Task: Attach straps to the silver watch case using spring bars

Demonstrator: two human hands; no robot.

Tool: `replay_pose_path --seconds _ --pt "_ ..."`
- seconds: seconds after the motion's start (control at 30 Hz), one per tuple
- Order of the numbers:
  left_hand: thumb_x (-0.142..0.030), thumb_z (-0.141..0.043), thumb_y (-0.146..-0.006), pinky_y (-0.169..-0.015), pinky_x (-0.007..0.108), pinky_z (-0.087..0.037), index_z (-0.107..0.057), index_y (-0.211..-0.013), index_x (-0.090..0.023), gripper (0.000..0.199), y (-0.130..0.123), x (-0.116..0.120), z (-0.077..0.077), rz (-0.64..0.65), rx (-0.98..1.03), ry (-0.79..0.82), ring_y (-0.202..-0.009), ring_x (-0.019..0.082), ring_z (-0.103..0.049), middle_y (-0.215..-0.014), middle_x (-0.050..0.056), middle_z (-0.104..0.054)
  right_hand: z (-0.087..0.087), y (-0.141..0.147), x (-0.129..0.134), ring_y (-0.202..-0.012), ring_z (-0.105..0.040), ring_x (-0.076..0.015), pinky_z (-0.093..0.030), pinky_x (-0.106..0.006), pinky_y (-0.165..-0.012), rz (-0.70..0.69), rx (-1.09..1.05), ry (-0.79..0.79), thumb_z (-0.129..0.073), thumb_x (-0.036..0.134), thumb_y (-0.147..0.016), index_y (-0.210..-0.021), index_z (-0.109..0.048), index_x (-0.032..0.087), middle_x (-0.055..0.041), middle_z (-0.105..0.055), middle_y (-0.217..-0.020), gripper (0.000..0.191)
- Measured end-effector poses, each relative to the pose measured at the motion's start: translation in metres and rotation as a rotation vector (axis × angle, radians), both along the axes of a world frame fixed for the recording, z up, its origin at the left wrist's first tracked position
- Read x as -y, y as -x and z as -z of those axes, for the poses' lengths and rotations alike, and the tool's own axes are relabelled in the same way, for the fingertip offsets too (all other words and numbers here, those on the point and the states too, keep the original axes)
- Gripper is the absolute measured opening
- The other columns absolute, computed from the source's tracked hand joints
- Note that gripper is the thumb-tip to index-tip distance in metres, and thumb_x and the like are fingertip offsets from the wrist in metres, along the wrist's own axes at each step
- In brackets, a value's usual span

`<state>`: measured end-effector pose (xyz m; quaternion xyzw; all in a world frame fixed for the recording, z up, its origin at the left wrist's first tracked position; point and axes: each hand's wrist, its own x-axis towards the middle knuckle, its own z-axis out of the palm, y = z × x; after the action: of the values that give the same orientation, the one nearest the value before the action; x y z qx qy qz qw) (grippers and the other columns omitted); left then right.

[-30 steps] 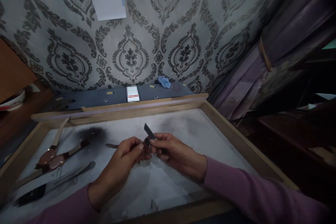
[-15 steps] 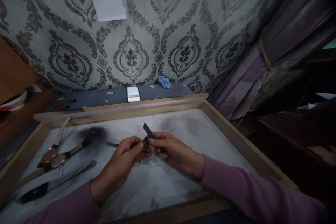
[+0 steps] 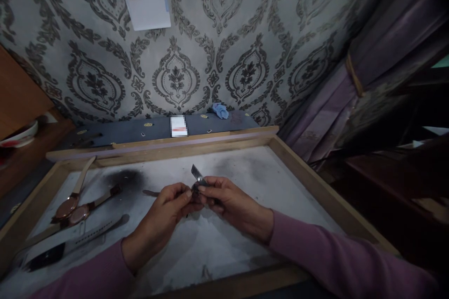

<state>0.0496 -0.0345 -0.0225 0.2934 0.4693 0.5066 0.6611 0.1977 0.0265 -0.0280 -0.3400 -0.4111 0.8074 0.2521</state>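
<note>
In the head view, my left hand (image 3: 171, 205) is closed, thumb and fingers pinching a small dark piece (image 3: 195, 188) that looks like a watch part. My right hand (image 3: 229, 201) meets it fingertip to fingertip and grips a flat knife blade (image 3: 198, 174) with a slanted tip, which points up and left. The small piece lies between both hands, largely covered by fingers. A narrow brown strap end (image 3: 150, 193) shows behind my left hand; whether it joins the held piece is hidden.
A wooden-rimmed tray (image 3: 294, 173) with a white bottom lies beneath my hands. At its left are two round-faced watches (image 3: 66, 207) and a dark watch with a perforated strap (image 3: 98, 230). Beyond the rim lie a blue crumpled cloth (image 3: 220, 110) and a phone-like rectangle (image 3: 178, 126).
The blade in my right hand has turned slightly and now catches the light. Both hands stay in nearly the same place; the view shifts slightly.
</note>
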Motion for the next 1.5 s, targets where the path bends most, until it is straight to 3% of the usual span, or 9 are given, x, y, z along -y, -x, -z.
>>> replay_pose_path --seconds 0.27,0.43,0.6,0.8,0.93,1.1,1.5 --pt "-0.040 -0.083 -0.061 -0.083 0.031 -0.049 -0.068 -0.071 -0.010 0.036 -0.001 0.000 0.004 -0.023 0.022 0.004 -0.080 0.018 -0.061 -0.077 0.007 -0.066 0.002 0.002 0.005 -0.048 -0.034 -0.0056 -0.016 -0.022 -0.047 0.026 0.038 -0.188 -0.072 0.036 -0.070 -0.083 -0.060 0.015 0.0040 -0.055 -0.056 0.028" --pt "-0.042 -0.084 -0.059 -0.074 0.028 -0.050 -0.069 -0.072 -0.010 0.038 -0.001 0.001 0.008 -0.072 0.030 0.020 -0.077 0.018 -0.061 -0.075 0.007 -0.066 0.007 0.004 0.005 -0.049 -0.039 -0.0065 -0.018 -0.022 -0.047 0.049 0.046 -0.262 -0.071 0.039 -0.071 -0.085 -0.060 0.016 0.0039 -0.056 -0.058 0.029" --pt "-0.042 -0.083 -0.060 -0.067 0.027 -0.050 -0.070 -0.072 -0.010 0.037 0.001 0.001 0.010 -0.064 0.034 0.057 -0.074 0.017 -0.061 -0.075 0.008 -0.068 0.007 0.005 0.005 -0.051 -0.043 -0.0072 -0.020 -0.023 -0.048 0.039 0.049 -0.203 -0.072 0.036 -0.070 -0.079 -0.059 0.015 0.0028 -0.057 -0.059 0.026" --pt "-0.036 -0.085 -0.060 -0.068 0.028 -0.052 -0.071 -0.071 -0.009 0.032 0.003 -0.001 0.010 -0.059 0.116 0.113 -0.072 0.017 -0.064 -0.074 0.009 -0.071 0.006 0.005 0.004 -0.046 -0.034 -0.0053 -0.013 -0.024 -0.047 0.033 0.078 -0.117 -0.072 0.033 -0.070 -0.078 -0.058 0.015 0.0036 -0.055 -0.057 0.024" --pt "-0.030 -0.082 -0.066 -0.074 0.028 -0.052 -0.070 -0.074 -0.009 0.026 0.004 -0.002 0.007 -0.040 0.136 0.116 -0.075 0.017 -0.065 -0.077 0.009 -0.072 0.005 0.003 0.002 -0.046 -0.032 -0.0053 -0.011 -0.024 -0.046 0.047 0.096 -0.062 -0.073 0.030 -0.068 -0.079 -0.059 0.015 0.0041 -0.054 -0.055 0.023" --pt "-0.018 -0.086 -0.060 -0.078 0.026 -0.051 -0.068 -0.076 -0.011 0.026 0.003 -0.001 0.005 -0.003 0.149 0.091 -0.079 0.015 -0.066 -0.078 0.008 -0.073 0.002 0.002 0.000 -0.048 -0.033 -0.0054 -0.010 -0.024 -0.046 0.074 0.087 -0.005 -0.074 0.028 -0.067 -0.081 -0.061 0.013 0.0028 -0.054 -0.057 0.025" --pt "-0.027 -0.086 -0.060 -0.071 0.027 -0.052 -0.067 -0.073 -0.009 0.029 0.003 -0.002 0.009 0.019 0.067 0.083 -0.069 0.015 -0.064 -0.072 0.007 -0.071 0.006 0.002 0.004 -0.046 -0.034 -0.0050 -0.012 -0.023 -0.045 0.022 0.046 -0.102 -0.070 0.026 -0.071 -0.076 -0.060 0.014 0.0031 -0.055 -0.055 0.017"
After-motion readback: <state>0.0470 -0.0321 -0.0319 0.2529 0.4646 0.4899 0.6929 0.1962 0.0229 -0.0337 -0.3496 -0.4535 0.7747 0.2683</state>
